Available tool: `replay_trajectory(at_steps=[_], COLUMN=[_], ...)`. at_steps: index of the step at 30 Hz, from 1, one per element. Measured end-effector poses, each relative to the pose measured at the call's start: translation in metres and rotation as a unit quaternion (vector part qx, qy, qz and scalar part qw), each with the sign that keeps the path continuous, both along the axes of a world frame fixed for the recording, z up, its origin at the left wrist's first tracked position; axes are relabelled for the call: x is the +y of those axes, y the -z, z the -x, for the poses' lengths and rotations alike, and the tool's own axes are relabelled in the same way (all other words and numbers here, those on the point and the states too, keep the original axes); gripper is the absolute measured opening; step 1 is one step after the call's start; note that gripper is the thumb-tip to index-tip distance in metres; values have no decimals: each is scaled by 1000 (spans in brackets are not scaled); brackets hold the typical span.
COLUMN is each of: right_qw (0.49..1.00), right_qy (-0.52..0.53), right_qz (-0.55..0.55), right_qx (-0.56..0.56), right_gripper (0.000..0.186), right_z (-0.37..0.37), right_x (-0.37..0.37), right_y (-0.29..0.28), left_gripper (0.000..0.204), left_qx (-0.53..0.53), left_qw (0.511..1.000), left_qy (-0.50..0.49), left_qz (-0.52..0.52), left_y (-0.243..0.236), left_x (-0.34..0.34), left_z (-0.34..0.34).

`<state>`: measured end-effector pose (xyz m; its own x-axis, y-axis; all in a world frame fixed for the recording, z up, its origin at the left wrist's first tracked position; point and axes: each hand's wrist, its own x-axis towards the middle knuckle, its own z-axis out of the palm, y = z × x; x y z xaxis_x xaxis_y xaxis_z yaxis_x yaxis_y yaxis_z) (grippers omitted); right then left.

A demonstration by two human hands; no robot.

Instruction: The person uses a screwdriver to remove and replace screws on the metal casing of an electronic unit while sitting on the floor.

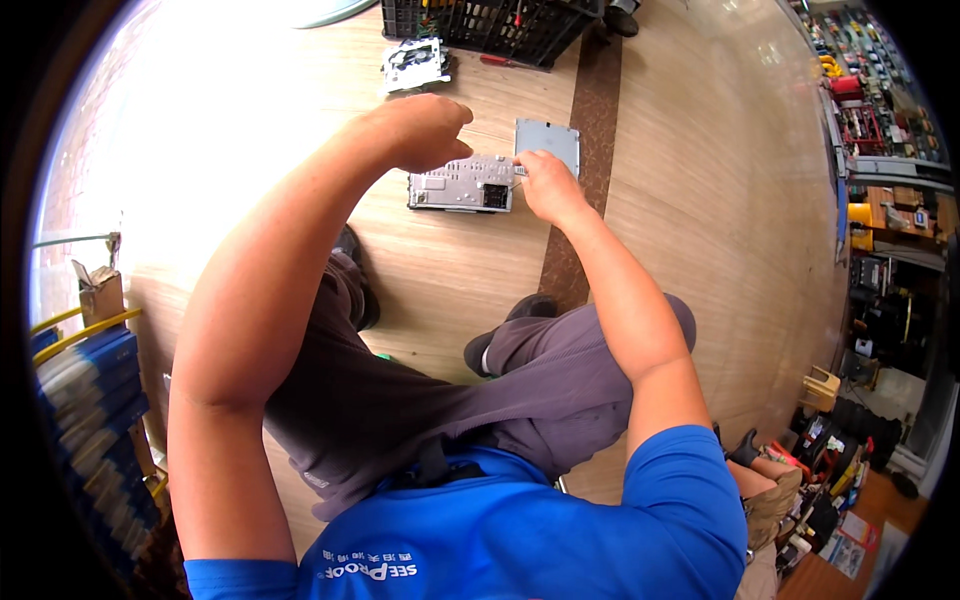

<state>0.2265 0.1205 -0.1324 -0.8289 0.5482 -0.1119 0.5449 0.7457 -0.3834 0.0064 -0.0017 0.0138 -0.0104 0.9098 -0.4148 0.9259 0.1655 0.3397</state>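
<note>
A flat silver metal unit (460,187), box-shaped like a car stereo with a slotted top and a black socket at its near right corner, lies on the floor in front of me. Over its far left edge hovers my left hand (428,132), its thumb and fingers apart and nothing visible between them. At the unit's right end is my right hand (545,183), fingers bent together against the far corner; what they pinch is hidden. Just beyond that hand lies a grey metal cover plate (550,143), partly overlapped by the fingers.
Farther off, a white and black mechanism (415,66) lies on the floor near a red-handled tool (497,61) and a black plastic crate (490,30). Blue stacked goods (95,390) stand at left. Another person's leg (752,478) and cluttered shelves (870,110) are at right.
</note>
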Motion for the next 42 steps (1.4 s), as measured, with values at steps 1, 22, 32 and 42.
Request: replay_trajectory(at_steps=[1,22,32,42], right_qw=[999,982,990,998], right_qy=[-14,81,73,37], right_qz=[6,39,12,2], right_qx=[31,-165,-123,-43], right_gripper=[22,28,23,24], right_z=[-2,21,21,11], right_x=[2,-16,-19,-14], right_y=[2,-34,-33,-19], left_gripper=[50,38,39,47], left_qx=[-1,-16,-9,-6], left_qw=[1000,999,999,999], left_qy=[-1,-9,-7,5], left_qz=[-1,-47,-42,-36], left_y=[2,14,11,7], left_x=[0,-7,-7,-4], left_z=[0,9,8,6])
